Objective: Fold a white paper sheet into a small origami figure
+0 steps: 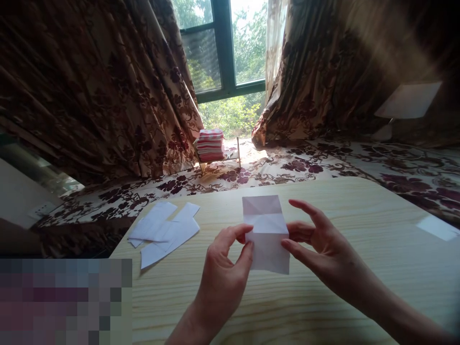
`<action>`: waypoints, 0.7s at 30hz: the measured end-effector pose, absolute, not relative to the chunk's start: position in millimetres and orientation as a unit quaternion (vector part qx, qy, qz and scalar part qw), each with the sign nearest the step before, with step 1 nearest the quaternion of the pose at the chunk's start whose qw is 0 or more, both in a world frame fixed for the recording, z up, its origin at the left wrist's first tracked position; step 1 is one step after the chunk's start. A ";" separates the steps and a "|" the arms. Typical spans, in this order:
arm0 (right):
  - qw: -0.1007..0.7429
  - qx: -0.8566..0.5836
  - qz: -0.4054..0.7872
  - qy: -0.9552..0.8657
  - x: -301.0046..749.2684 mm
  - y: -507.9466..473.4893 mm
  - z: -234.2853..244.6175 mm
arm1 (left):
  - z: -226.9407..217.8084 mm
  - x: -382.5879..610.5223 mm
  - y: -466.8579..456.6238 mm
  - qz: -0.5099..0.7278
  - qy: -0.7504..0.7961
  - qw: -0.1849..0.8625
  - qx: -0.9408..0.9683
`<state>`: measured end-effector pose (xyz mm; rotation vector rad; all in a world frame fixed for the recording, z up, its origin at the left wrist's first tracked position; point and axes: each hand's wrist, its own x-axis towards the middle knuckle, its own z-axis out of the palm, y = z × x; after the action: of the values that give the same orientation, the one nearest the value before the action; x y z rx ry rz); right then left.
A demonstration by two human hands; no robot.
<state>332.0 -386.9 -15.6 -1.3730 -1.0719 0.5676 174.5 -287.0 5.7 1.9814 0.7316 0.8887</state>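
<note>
A creased sheet of white paper (269, 251) is held up over the table, with fold lines running across it. My left hand (227, 261) pinches its left edge between thumb and fingers. At the opposite edge, the thumb and lower fingers of my right hand (318, 239) close on the paper, while the index finger is lifted away from it. Several loose pieces of white paper (168, 232) lie overlapping on the table to the left of my hands.
The pale wood-grain table (341, 211) has rounded corners. Beyond it, a small rack (237, 153) holds folded red-and-white cloths (211, 144) on a flowered cover (298, 165). A lamp (409, 99) stands at the right. Curtains (143, 86) flank the window (224, 52). Blurred blocks hide the lower left corner.
</note>
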 end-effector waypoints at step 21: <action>0.508 -0.609 -0.062 -0.605 329.7 -387.2 -12.9 | 9.3 171.0 -287.6 0.417 0.275 0.297 0.814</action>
<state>329.7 -387.2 -12.9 -1.4684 -1.4590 -0.1488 171.0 -287.6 9.3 2.1627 0.7317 1.1078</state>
